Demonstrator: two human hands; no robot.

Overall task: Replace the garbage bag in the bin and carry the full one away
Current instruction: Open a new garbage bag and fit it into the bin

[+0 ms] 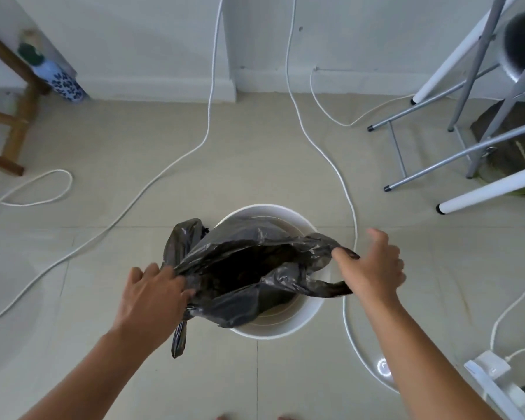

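A round white bin (308, 315) stands on the tiled floor right below me. A black garbage bag (240, 268) sits in its mouth, spread open and crumpled, with its dark inside showing. My left hand (153, 294) grips the bag's left edge, and one loose handle strip hangs down beside that wrist. My right hand (373, 265) pinches the bag's right handle loop between thumb and fingers, just past the bin's right rim. The bin's bottom is hidden by the bag.
White cables (164, 174) snake across the floor on both sides of the bin. Metal stool legs (437, 165) and white table legs (485, 192) crowd the right. A wooden chair leg (19, 122) and a patterned bottle (62, 81) stand at the far left. A white power strip (494, 371) lies near right.
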